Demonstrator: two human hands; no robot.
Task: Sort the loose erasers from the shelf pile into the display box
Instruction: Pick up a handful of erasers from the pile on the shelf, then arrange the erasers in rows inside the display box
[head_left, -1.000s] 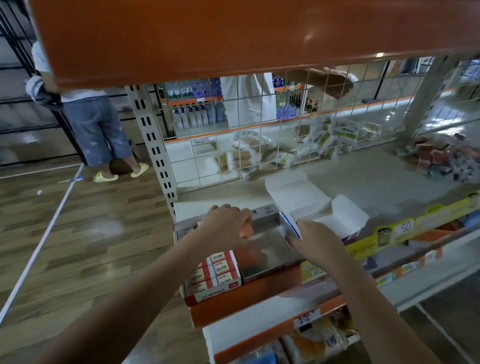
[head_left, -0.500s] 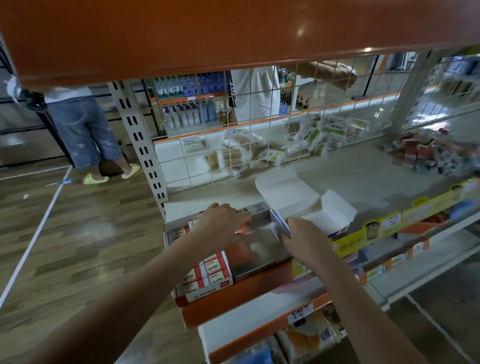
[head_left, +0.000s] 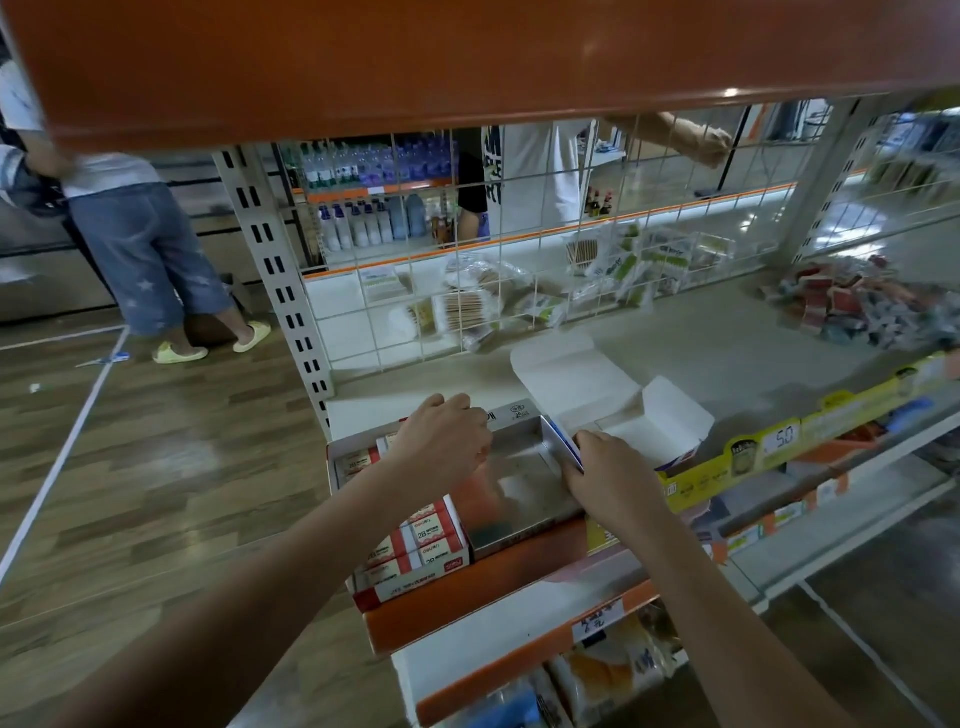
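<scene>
Grey shop shelf (head_left: 701, 353): heap of loose red-and-white erasers (head_left: 852, 301) lies at two o'clock, nearest the right hand (head_left: 608, 470), which pinches the grey cardboard display box's (head_left: 519, 467) wall; left hand (head_left: 441, 441) curls inside, contents hidden.

the display box (head_left: 519, 470) sat at the front left corner of the shelf, a shallow cardboard tray with a red outer face and a grey inside. its white lid (head_left: 566, 374) stood folded back and open behind the right end, side flaps spread. boxed erasers (head_left: 415, 540), white sleeves with red bands and "2b" print, lay flat in neat rows filling the left part of the tray, touching one another; the right part showed bare floor. far off at the right end of the same shelf lay the loose eraser pile (head_left: 862, 306), a jumbled, blurred heap of red, white and blue pieces, well apart from the box.
</scene>
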